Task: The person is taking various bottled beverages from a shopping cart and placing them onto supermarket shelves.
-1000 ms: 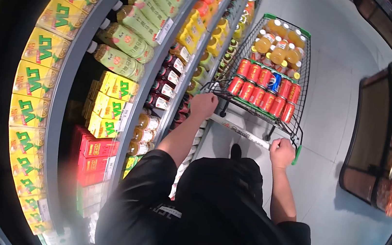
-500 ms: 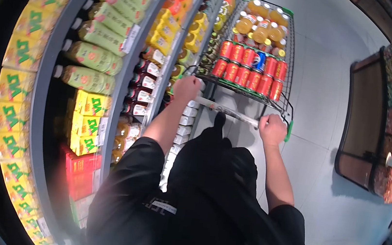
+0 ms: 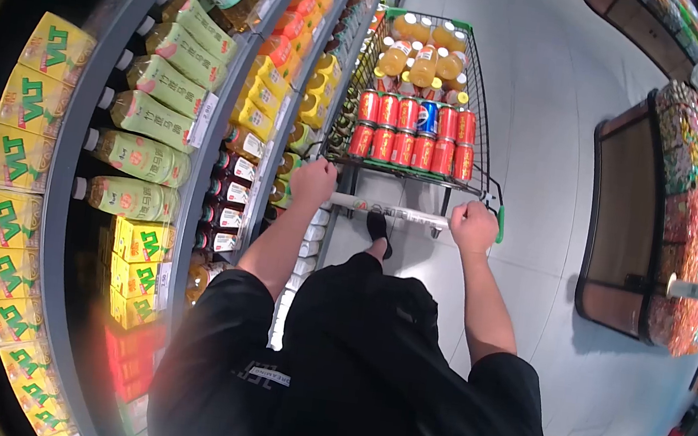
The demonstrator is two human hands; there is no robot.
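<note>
Both my hands grip the pale handle (image 3: 389, 212) of a shopping cart (image 3: 488, 139). My left hand (image 3: 314, 181) is wrapped round its left end, close to the shelves. At the right end, beside the green corner piece, my right hand (image 3: 473, 225) is closed in the same way. Rows of red cans (image 3: 403, 148) stand in the near part of the cart, with one blue can (image 3: 427, 118) among them. Behind them lie bottles of orange drink (image 3: 424, 65) with white and yellow caps.
Drink shelves (image 3: 73, 228) run along the left, with yellow cartons (image 3: 11, 217) and green-labelled bottles (image 3: 165, 117). A display bin (image 3: 624, 217) heaped with packaged goods (image 3: 690, 208) stands at the right. Pale tiled floor (image 3: 537, 180) stretches between them.
The cart has swung slightly left in view, and my hands moved left with it, still on the handle. Shelf goods have slid down the view. One of my feet now shows below the handle.
</note>
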